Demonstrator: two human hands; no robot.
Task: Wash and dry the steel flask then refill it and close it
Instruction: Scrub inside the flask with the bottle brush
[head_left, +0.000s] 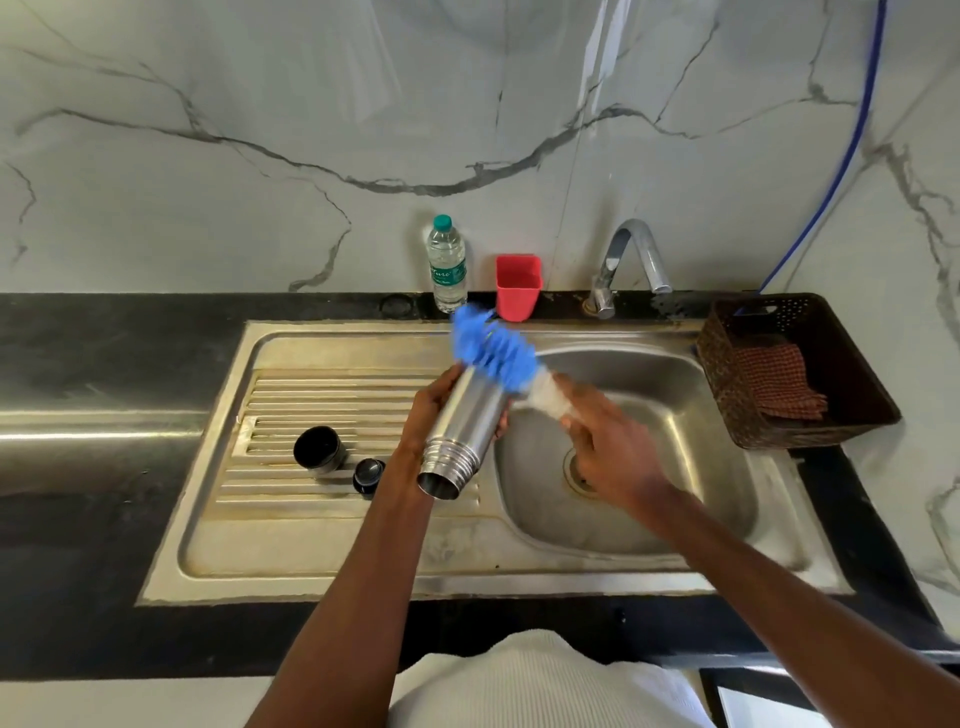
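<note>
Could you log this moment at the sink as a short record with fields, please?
left hand: grips the steel flask, tilted, open mouth toward the camera
right hand: holds the blue bottle brush against the flask's far end
drainboard: cup lid and black stopper
tap: no water visible
basket: checked cloth
</note>
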